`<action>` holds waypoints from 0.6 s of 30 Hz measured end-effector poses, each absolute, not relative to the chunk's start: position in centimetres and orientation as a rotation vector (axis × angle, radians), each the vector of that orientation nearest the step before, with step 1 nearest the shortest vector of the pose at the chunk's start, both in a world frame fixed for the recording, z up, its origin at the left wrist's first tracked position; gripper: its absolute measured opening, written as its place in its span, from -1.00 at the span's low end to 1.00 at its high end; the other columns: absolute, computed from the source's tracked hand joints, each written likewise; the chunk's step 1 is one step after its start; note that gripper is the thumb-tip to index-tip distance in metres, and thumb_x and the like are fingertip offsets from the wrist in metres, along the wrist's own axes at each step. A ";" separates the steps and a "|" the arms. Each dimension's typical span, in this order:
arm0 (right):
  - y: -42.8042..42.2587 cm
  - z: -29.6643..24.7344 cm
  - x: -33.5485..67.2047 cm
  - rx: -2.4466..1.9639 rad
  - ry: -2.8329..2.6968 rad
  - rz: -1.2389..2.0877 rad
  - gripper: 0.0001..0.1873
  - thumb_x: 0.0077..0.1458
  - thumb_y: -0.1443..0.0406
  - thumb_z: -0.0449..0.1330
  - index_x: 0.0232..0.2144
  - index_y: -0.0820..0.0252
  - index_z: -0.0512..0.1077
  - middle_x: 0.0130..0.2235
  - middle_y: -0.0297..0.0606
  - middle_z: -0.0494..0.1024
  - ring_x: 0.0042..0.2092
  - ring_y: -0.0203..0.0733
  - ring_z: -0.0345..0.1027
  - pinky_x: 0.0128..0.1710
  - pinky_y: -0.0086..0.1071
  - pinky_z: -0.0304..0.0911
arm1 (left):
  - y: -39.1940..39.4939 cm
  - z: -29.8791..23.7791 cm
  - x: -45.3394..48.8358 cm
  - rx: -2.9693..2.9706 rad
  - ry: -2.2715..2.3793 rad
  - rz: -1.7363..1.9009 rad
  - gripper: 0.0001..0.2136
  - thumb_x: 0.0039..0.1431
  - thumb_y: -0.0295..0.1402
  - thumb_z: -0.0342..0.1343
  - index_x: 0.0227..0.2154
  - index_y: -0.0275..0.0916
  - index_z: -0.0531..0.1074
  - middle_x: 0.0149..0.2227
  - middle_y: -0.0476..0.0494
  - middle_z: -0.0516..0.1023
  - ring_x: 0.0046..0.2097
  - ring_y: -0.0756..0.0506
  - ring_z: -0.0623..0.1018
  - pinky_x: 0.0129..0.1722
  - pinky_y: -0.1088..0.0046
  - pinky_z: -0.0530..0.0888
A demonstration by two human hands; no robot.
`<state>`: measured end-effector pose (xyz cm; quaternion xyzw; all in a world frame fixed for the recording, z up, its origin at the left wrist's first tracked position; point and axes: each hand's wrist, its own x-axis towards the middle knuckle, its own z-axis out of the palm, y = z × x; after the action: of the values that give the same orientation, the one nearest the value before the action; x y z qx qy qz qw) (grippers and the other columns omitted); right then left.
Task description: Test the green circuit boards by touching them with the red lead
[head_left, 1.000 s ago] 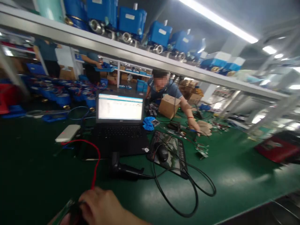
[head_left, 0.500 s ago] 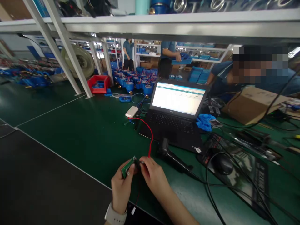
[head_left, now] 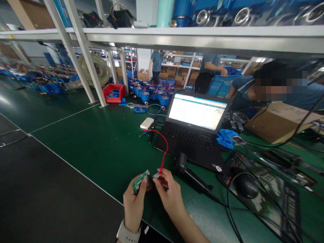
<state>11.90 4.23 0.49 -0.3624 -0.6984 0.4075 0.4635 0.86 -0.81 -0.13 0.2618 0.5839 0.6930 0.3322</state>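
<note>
the left hand (head_left: 134, 202) pinches a small green board (head_left: 140, 180) by its near end, thumb on top, holding it tilted above the green bench (head_left: 101, 148). the board's long axis runs from lower left up to the right, so its far end points at the right hand (head_left: 169, 192). that hand is closed in a pinch on a small clip (head_left: 157, 175) at the end of a red wire (head_left: 164, 148), and the clip sits right at the board's upper right end, touching or nearly so; which, i cannot tell. the right hand is the nearer one to that joint, the left only steadies.

the wire loops up and back toward a white box (head_left: 147, 123) left of the laptop (head_left: 194, 131). just right of the hands lies a black scanner (head_left: 189, 173), its handle pointing toward the mouse (head_left: 243, 186) and its cables. so room is tight to the right and ahead, while the bench to the left is open. the bench edge runs diagonally just below the wrists, with a dark strip beyond it. a person sits across the bench behind a carton (head_left: 275, 121); others stand well back.
</note>
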 end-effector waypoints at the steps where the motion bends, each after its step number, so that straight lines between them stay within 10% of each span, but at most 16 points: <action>1: 4.3 0.5 11.9 -0.899 -1.739 0.985 -0.76 0.16 0.32 0.10 -0.09 0.18 0.34 -0.25 -0.22 0.57 -0.24 -0.23 0.52 -0.26 -0.43 0.46 | -0.8 -0.1 0.8 0.683 1.521 1.806 -0.69 0.00 -0.17 0.25 -0.24 -0.27 0.52 -0.23 -0.17 0.58 -0.22 -0.15 0.59 -0.26 0.36 0.62; 18: 4.1 0.5 11.7 -0.816 -1.762 0.855 -0.77 0.18 0.32 0.08 -0.10 0.18 0.37 -0.25 -0.20 0.55 -0.27 -0.22 0.49 -0.24 -0.41 0.42 | -0.8 -0.9 -0.1 0.638 1.723 1.768 -0.58 -0.08 -0.05 0.26 -0.22 -0.25 0.51 -0.19 -0.15 0.59 -0.20 -0.18 0.59 -0.21 0.39 0.60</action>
<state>11.75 4.09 0.52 -0.3358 -0.7247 0.3519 0.4882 -0.06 -0.80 -0.92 0.2394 0.6463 0.6632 0.2919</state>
